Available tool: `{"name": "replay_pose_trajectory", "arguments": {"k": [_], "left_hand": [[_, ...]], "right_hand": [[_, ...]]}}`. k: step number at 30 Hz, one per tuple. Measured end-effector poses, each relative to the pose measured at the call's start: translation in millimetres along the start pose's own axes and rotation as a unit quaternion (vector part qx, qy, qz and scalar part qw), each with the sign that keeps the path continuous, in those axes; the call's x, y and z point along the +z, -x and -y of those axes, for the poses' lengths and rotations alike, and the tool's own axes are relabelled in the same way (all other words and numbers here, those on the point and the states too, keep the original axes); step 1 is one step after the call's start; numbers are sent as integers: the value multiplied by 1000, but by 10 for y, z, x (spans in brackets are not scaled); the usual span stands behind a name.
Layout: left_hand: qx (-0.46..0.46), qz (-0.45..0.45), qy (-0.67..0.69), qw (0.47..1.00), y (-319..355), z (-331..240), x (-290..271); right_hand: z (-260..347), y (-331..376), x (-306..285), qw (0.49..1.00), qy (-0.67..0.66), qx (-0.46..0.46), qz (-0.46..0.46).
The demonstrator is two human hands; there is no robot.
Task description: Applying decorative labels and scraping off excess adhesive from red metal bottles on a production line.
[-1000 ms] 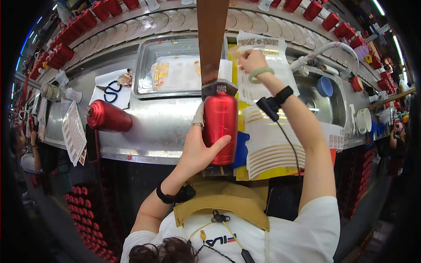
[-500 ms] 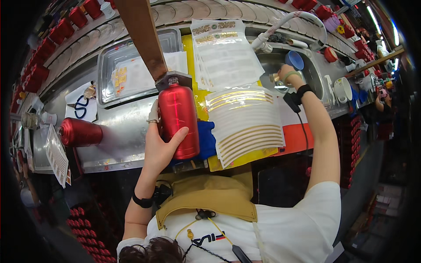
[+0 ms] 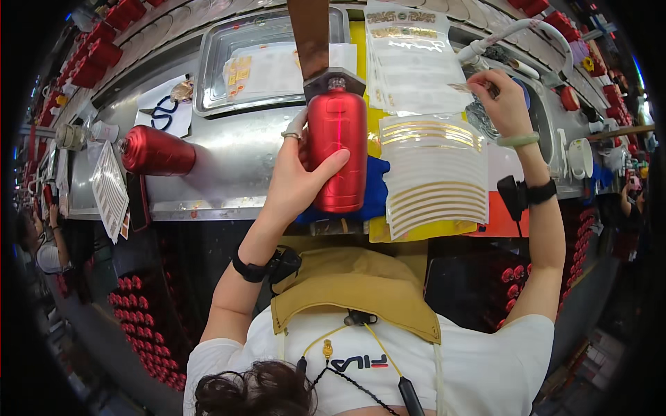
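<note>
My left hand (image 3: pixel 295 177) is wrapped round a shiny red bottle (image 3: pixel 338 156), thumb across its front. The bottle's neck end meets a dark plate at the foot of a brown bar (image 3: pixel 309 38). To its right, sheets with curved gold stripes (image 3: pixel 436 184) lie below a stack of white sheets with gold patterns (image 3: pixel 409 73). My right hand (image 3: pixel 505 104) hovers near that stack's right edge, beside the sink (image 3: pixel 551 125). Its fingers pinch a small, thin, pale piece (image 3: pixel 458 88), too small to make out clearly.
A second red bottle (image 3: pixel 159 151) lies on the left of the metal counter, near blue-handled scissors (image 3: pixel 164 114). A metal tray (image 3: pixel 203 80) with paper stands behind. A white faucet (image 3: pixel 531 29) arches over the sink. Rows of red bottles (image 3: pixel 142 322) stand below the counter.
My right hand has come out of the sink, leftward toward the patterned sheets, with a small thin piece in its fingers. My left hand still holds the bottle. The whole view has shifted.
</note>
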State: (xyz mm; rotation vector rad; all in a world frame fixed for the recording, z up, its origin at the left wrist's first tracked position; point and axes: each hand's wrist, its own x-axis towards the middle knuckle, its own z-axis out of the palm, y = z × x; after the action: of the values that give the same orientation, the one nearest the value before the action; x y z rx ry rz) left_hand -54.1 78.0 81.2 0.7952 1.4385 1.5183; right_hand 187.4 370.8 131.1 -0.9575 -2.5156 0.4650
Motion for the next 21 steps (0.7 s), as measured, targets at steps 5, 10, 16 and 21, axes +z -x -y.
{"name": "replay_pose_trajectory", "arguments": {"k": [5, 10, 16, 21], "left_hand": [[-9, 24, 49, 998, 19, -16, -124], [-76, 51, 208, 974, 32, -143, -187], [14, 32, 93, 995, 11, 8, -94], [16, 15, 65, 998, 40, 35, -79]], "right_hand": [[1303, 97, -50, 977, -166, -125, 54], [1758, 44, 85, 938, -250, -114, 212], [1711, -47, 634, 946, -195, -169, 195], [1759, -37, 801, 961, -238, -95, 107]]}}
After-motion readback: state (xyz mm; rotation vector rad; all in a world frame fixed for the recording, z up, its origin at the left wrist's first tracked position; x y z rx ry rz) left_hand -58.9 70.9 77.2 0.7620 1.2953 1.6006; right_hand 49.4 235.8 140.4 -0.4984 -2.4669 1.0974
